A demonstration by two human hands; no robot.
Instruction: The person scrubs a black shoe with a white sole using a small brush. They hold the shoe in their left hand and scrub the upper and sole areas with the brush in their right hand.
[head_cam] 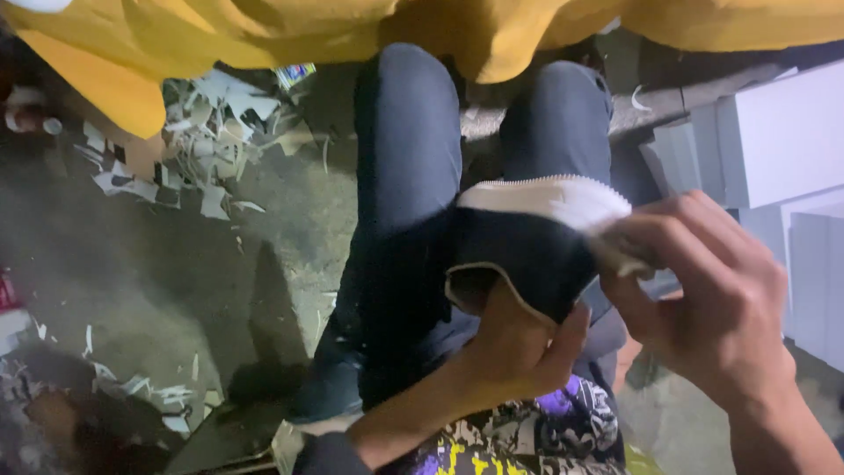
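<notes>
Shoe point(527, 255) at centre, over the lap. Left hand point(519, 347) under it at 6 o'clock; right hand point(703, 299) on its sole edge at 3. Boxes point(774, 141) at 2 o'clock. Paper scraps point(202, 141) on floor point(132, 264) at 10.

Looks like a shoe workshop: I'm sat on a bare floor point(158, 281) w/ white offcut scraps point(207, 145) everywhere, white boxes point(782, 141) stacked beside me.

Left of the knees point(413, 176) bare floor point(176, 273) lies open — white boxes point(782, 141) block the right — scraps point(202, 149) beyond
</notes>
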